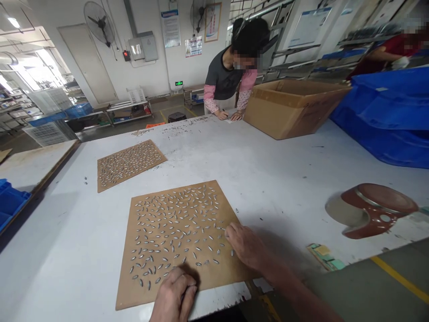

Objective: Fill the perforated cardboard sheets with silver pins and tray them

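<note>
A brown cardboard sheet (187, 286) lies on the white table before me, strewn with many small silvery spindle-shaped metal pieces (172, 232). At its near edge is my left hand (176, 290), fingers curled together; whatever they pinch, if anything, is hidden. My right hand (246, 243) rests at the sheet's right edge with bent, closed fingers, beside the outermost pieces. What is under those fingertips cannot be seen. Farther back on the left lies a second cardboard sheet (99, 181), densely covered with similar pieces.
A red-brown stool-like object (385, 199) stands at the right. Behind it are a cardboard box (278, 109) and blue bins (395, 112). Across the table (214, 156), a person (223, 74) bends over, writing. A blue crate (11, 201) sits at the left; another person is at far right.
</note>
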Action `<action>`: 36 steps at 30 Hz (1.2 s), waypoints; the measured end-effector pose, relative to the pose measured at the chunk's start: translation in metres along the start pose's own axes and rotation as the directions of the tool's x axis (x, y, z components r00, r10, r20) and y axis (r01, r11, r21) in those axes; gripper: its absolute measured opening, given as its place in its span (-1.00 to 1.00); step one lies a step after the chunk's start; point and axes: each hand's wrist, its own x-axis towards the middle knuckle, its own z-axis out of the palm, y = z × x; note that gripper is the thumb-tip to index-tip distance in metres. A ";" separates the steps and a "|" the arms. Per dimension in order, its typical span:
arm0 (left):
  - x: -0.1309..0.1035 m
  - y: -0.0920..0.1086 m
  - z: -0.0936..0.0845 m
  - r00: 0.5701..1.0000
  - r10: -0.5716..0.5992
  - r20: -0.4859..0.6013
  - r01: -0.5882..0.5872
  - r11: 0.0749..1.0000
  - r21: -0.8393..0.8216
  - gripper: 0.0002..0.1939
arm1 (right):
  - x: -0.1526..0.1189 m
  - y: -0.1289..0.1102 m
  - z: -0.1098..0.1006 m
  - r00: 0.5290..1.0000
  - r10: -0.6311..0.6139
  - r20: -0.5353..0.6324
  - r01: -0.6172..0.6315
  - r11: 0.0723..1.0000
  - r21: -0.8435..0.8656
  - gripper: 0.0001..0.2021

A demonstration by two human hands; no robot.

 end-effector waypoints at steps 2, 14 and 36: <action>-0.002 -0.001 0.001 1.000 -0.014 0.000 0.014 1.000 0.000 -0.82 | -0.004 -0.003 0.002 0.999 -0.007 -0.044 0.007 1.000 -0.005 -0.70; -0.006 0.006 0.004 0.997 -0.067 0.041 0.067 0.998 -0.001 -0.82 | -0.018 -0.003 -0.003 1.000 0.005 -0.026 0.000 0.983 0.184 -0.72; -0.013 -0.002 0.006 0.998 -0.063 0.016 0.064 0.998 -0.024 -0.84 | -0.026 -0.017 0.006 0.964 0.260 0.058 -0.256 0.842 0.475 -0.81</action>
